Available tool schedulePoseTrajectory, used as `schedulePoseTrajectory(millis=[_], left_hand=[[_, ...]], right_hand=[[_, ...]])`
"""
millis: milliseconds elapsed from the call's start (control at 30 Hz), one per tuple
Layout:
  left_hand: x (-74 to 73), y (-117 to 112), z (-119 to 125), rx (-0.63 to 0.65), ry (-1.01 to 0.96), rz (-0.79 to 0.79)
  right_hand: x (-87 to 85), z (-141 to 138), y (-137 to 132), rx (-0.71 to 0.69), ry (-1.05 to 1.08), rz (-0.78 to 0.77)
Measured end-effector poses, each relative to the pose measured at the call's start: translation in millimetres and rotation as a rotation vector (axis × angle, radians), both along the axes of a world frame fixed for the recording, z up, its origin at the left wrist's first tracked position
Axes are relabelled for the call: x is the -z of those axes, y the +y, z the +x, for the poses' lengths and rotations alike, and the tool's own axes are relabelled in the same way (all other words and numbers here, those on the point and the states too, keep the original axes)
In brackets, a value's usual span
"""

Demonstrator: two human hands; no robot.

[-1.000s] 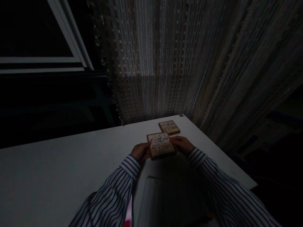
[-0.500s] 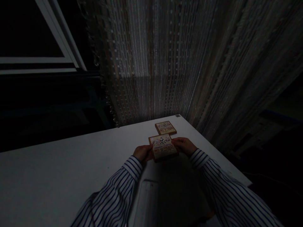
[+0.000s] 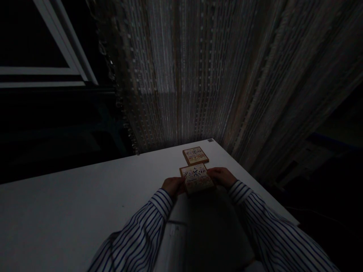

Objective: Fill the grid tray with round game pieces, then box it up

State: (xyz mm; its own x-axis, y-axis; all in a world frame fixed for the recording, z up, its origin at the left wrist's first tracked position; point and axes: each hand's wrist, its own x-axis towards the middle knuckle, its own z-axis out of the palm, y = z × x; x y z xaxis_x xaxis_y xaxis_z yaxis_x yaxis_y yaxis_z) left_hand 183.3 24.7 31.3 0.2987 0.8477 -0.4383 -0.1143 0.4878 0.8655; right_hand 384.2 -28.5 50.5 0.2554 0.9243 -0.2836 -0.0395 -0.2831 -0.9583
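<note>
Between my two hands is a flat, square Chinese chess box (image 3: pixel 197 179) with a printed cover, its near edge tipped toward me. My left hand (image 3: pixel 173 185) grips its left side, fingers closed. On the opposite side, my right hand (image 3: pixel 222 176) pinches the right edge with the thumb on top. A second box of the same kind (image 3: pixel 195 155) lies on the white table (image 3: pixel 93 196) just beyond the held one. The scene is dim, and the fingers under the held box are hidden.
A beaded string curtain (image 3: pixel 181 75) hangs along the table's far edge and right side. A small dark label (image 3: pixel 210 140) sits at the far corner. Below the held box, a dark surface (image 3: pixel 215 230) and a pale panel (image 3: pixel 171 243) show close to me. A window frame (image 3: pixel 65 45) stands upper left.
The held box has shifted slightly right and tilted flatter, both hands moving with it. My view has turned a little, so the second box and curtain appear slightly farther left.
</note>
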Motion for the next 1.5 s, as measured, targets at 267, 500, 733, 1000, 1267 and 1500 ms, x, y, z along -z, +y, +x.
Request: schedulePoseTrajectory(millis=[267,500,733,1000,1267,1500], left_hand=[[2.4,-2,11,0.058,-0.013,-0.024],[4.4,-4,21,0.076,0.008,-0.023],[12.7,1,35,0.040,0.103,0.010],[25.3,8,48,0.027,0.246,0.110],[25.9,10,51,0.065,0.397,0.231],[27.0,14,51,0.126,0.513,0.295]], right_hand=[[-2.0,10,-3,0.023,0.013,-0.047],[0.6,20,-4,0.034,0.020,-0.051],[9.0,34,-3,0.008,-0.029,-0.035],[14.9,47,-2,0.019,-0.116,-0.036],[25.3,56,5,-0.008,-0.162,-0.034],[28.2,58,7,-0.024,-0.184,-0.031]])
